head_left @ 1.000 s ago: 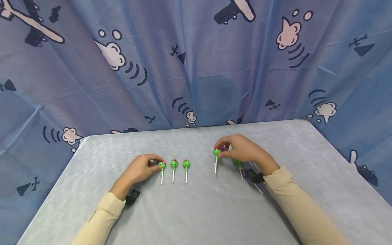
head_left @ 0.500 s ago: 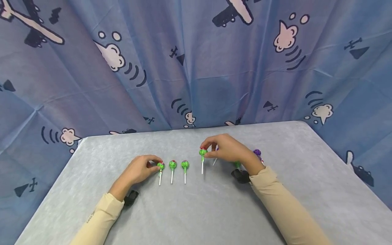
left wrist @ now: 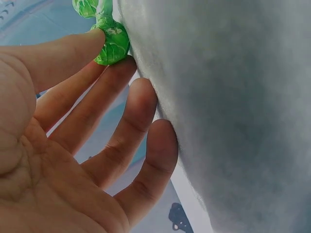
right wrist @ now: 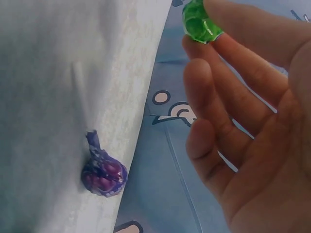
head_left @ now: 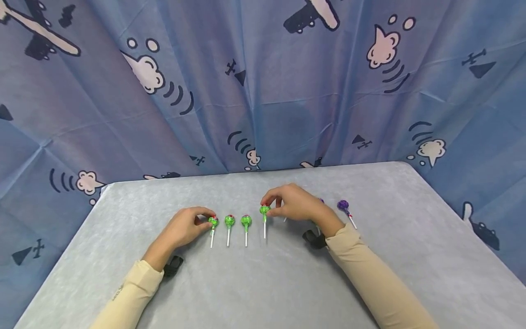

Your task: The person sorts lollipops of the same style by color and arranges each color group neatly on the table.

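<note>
Green lollipops [head_left: 213, 221] [head_left: 265, 209] pinched in both hands' [head_left: 182, 226] [head_left: 293, 202] fingers [left wrist: 97, 104] [right wrist: 233, 85], sticks [head_left: 212, 240] [head_left: 265, 230] nearward, long axes almost parallel.

- Blue-purple curtain [head_left: 287, 121]: far side, wrinkled, spans left to right
- Airplane print [head_left: 43, 31]: on curtain, far left
- Cloud print [head_left: 431, 150]: on curtain, right
- Light grey tablecloth [head_left: 250, 288]: nearer, in front of curtain

Pinched by the head: left green lollipop [head_left: 213, 221], right green lollipop [head_left: 265, 209]; lying between, two green lollipops [head_left: 229, 221]; farther right, slanted, purple lollipop [head_left: 343, 205].
</note>
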Demonstrator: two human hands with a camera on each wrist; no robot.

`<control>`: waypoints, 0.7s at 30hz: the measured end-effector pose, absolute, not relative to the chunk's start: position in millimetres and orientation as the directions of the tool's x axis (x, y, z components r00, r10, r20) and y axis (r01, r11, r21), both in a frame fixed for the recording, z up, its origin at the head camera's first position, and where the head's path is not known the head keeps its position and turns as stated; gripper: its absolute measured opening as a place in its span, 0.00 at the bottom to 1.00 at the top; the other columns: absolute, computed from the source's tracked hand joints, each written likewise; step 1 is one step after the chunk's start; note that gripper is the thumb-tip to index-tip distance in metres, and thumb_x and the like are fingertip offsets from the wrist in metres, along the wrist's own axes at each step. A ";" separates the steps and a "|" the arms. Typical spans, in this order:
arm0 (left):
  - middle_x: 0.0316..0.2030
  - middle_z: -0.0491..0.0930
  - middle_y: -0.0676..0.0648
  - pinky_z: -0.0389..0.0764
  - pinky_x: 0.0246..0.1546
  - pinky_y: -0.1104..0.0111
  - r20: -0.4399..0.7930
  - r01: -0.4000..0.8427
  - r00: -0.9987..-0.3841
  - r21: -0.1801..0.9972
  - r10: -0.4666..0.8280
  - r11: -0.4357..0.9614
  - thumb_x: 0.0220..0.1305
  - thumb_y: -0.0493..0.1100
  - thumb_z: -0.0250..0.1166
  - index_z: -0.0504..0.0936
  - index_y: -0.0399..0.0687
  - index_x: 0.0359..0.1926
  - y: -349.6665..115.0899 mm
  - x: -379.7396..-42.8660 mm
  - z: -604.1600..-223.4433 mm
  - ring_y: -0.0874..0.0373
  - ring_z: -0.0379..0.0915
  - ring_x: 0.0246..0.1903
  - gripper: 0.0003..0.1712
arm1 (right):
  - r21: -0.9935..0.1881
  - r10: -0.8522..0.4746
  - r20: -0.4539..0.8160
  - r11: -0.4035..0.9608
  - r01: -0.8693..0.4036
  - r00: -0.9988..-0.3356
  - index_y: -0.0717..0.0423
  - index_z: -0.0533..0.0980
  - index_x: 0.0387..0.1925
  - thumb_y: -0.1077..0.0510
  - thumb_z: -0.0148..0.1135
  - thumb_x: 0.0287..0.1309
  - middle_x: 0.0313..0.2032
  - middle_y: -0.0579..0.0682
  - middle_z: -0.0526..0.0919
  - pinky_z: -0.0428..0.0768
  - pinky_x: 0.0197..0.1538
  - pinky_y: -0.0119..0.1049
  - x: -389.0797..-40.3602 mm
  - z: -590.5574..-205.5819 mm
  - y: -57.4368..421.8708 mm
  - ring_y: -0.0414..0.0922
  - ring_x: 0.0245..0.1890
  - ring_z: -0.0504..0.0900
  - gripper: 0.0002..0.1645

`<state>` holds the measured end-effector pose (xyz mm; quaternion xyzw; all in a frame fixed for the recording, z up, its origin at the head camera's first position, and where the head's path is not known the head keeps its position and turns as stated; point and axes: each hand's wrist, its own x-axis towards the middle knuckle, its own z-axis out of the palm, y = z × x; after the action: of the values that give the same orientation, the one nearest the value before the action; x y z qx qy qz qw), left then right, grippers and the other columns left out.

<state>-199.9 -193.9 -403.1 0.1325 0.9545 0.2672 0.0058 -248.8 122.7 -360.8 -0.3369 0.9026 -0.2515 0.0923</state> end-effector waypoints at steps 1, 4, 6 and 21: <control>0.45 0.85 0.47 0.73 0.35 0.66 0.063 0.252 -0.965 0.510 0.256 0.823 0.61 0.43 0.70 0.87 0.53 0.49 -194.0 -199.7 -403.2 0.60 0.74 0.33 0.14 | -0.516 -0.653 0.000 0.649 -0.560 -0.757 0.44 0.84 0.47 0.53 0.71 0.58 0.44 0.40 0.87 0.76 0.38 0.32 -248.6 -361.6 122.2 0.36 0.37 0.80 0.15; 0.45 0.85 0.47 0.73 0.34 0.66 0.073 0.261 -0.963 0.505 0.261 0.822 0.61 0.43 0.70 0.87 0.52 0.50 -194.0 -199.4 -403.5 0.61 0.74 0.33 0.15 | -0.519 -0.649 -0.005 0.652 -0.552 -0.761 0.44 0.84 0.47 0.53 0.71 0.57 0.44 0.40 0.87 0.76 0.38 0.32 -248.3 -363.8 121.3 0.36 0.37 0.80 0.14; 0.45 0.85 0.47 0.73 0.34 0.66 0.079 0.266 -0.961 0.505 0.263 0.821 0.61 0.43 0.71 0.87 0.52 0.51 -193.8 -199.3 -403.8 0.61 0.74 0.33 0.16 | -0.521 -0.646 -0.011 0.655 -0.547 -0.763 0.44 0.84 0.47 0.53 0.71 0.57 0.44 0.40 0.87 0.76 0.38 0.32 -248.4 -365.6 120.8 0.36 0.37 0.80 0.14; 0.44 0.85 0.48 0.72 0.32 0.67 0.067 0.251 -0.965 0.508 0.253 0.824 0.60 0.44 0.71 0.87 0.52 0.50 -193.0 -200.0 -404.0 0.62 0.73 0.31 0.16 | -0.509 -0.661 -0.041 0.660 -0.553 -0.750 0.44 0.84 0.46 0.53 0.72 0.57 0.41 0.38 0.87 0.75 0.39 0.31 -249.7 -379.8 114.7 0.34 0.34 0.78 0.14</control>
<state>-200.0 -193.0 -404.0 0.1320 0.9550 0.2655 0.0019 -249.7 114.7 -379.8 -0.3356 0.9041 -0.2398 0.1119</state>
